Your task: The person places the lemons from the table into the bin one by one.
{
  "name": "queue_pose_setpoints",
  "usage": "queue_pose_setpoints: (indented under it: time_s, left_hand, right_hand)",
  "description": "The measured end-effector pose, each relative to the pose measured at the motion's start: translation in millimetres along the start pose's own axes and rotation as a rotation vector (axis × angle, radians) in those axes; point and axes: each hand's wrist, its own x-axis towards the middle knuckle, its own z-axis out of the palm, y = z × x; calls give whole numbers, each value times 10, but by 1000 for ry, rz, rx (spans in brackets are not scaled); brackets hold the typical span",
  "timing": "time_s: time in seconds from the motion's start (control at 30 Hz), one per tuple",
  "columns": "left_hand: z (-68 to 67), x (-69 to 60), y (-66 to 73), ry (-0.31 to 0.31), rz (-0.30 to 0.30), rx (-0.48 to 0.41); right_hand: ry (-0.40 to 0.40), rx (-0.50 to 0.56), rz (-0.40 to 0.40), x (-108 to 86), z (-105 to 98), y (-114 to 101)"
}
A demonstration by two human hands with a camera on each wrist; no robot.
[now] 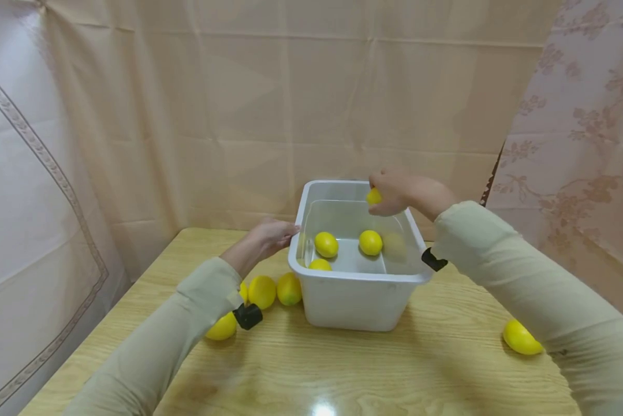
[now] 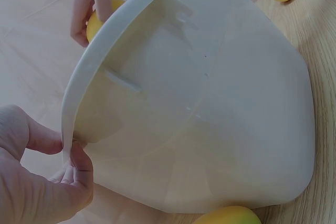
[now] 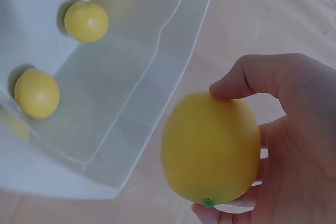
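Observation:
A white plastic bin (image 1: 355, 300) stands on the wooden table with three yellow lemons inside, one of them a lemon (image 1: 370, 242) on the right of its floor. My left hand (image 1: 272, 236) pinches the bin's left rim between thumb and fingers, as the left wrist view shows up close. Over the far right part of the bin, my right hand (image 1: 394, 192) grips another lemon (image 3: 211, 149), its green stem end visible in the right wrist view. That lemon is held above rim height, apart from the bin.
Several lemons lie left of the bin, including a green-tipped lemon (image 1: 289, 289) close to its wall. A single lemon (image 1: 521, 337) lies at the table's right, partly behind the right sleeve. Beige cloth (image 1: 290, 104) hangs behind the table (image 1: 269, 370).

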Motion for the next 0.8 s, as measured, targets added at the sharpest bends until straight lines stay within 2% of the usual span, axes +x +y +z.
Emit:
queue_pose_setpoints:
  time_s: [0.13, 0.33, 0.6, 0.8]
  left_hand:
    - [-2, -7, -1, 2, -2, 10]
    - [-4, -23, 8, 14, -14, 10]
    - [-31, -16, 8, 17, -5, -5]
    - [-6, -15, -19, 1, 16, -52]
  right_hand:
    - [10, -32, -15, 74, 12, -39]
    - [-15, -22, -6, 169, 24, -89]
    - [-49, 68, 18, 357, 99, -143]
    - [-62, 127, 34, 508, 215, -152]
